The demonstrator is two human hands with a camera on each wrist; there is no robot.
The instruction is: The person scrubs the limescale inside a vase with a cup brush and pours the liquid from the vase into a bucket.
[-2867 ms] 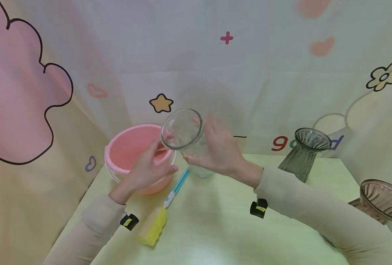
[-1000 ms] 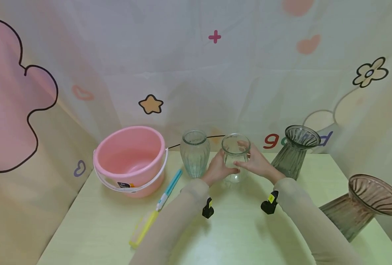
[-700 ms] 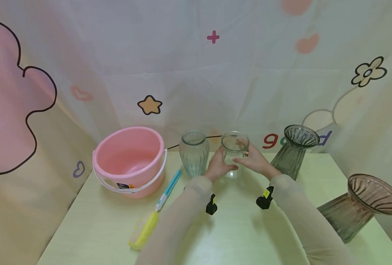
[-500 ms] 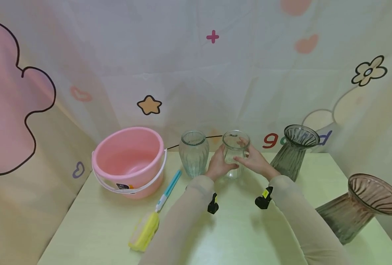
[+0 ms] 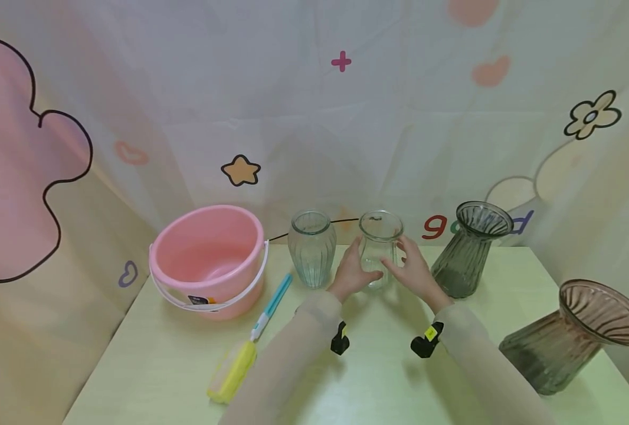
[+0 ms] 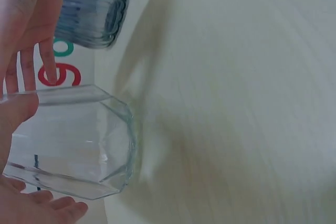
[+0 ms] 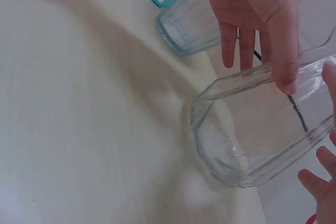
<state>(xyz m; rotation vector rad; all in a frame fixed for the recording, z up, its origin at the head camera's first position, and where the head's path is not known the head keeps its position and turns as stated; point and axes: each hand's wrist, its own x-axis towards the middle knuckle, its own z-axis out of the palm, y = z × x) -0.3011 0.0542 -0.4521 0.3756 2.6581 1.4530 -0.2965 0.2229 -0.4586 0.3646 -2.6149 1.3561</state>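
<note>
A clear glass jar (image 5: 380, 236) stands upright on the pale green table (image 5: 187, 366), between a ribbed clear vase (image 5: 311, 248) and a grey-green flared vase (image 5: 471, 248). My left hand (image 5: 353, 270) lies against the jar's left side and my right hand (image 5: 414, 268) against its right side. The fingers of both hands are fairly straight and loose, not wrapped round the glass. In the left wrist view the jar (image 6: 68, 140) sits between the two hands. The right wrist view shows the jar (image 7: 257, 129) with a fingertip resting on its wall.
A pink bucket (image 5: 208, 260) stands at the left rear. A bottle brush (image 5: 251, 342) with a teal handle and yellow sponge lies in front of it. A brown flared vase (image 5: 575, 336) stands near the right edge. A patterned cloth backdrop closes off the rear and sides.
The jar was held tilted over the bucket, then set upright between the two vases. In the last half second both hands have loosened and drawn back slightly from it.
</note>
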